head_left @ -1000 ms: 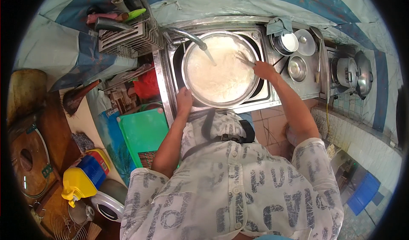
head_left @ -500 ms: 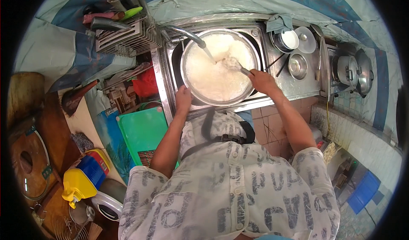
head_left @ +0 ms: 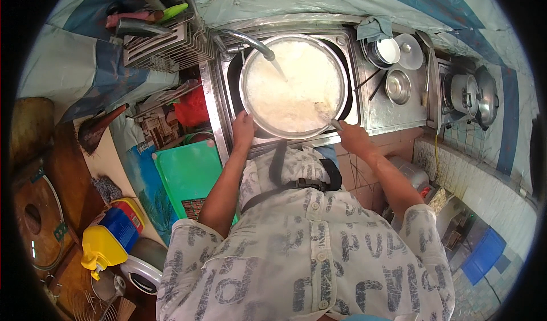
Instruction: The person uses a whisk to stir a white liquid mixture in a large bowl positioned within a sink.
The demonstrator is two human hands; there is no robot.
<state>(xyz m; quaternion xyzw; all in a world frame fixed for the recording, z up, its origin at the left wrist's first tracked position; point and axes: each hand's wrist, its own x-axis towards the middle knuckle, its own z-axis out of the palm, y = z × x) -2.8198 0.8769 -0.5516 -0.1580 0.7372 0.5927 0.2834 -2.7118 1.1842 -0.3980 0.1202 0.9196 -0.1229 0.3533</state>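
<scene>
Right hand has the whisk by its handle; can't tell if the left hand is gripping. Full metal basin sits under the tap, probably heavy and slippery, so I'd grab opposite rims.

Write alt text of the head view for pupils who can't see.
A person's right hand holds a whisk in a wide bowl of pale liquid under a running tap. The bowl sits at a steel sink; the left hand is by its near-left side.
</scene>
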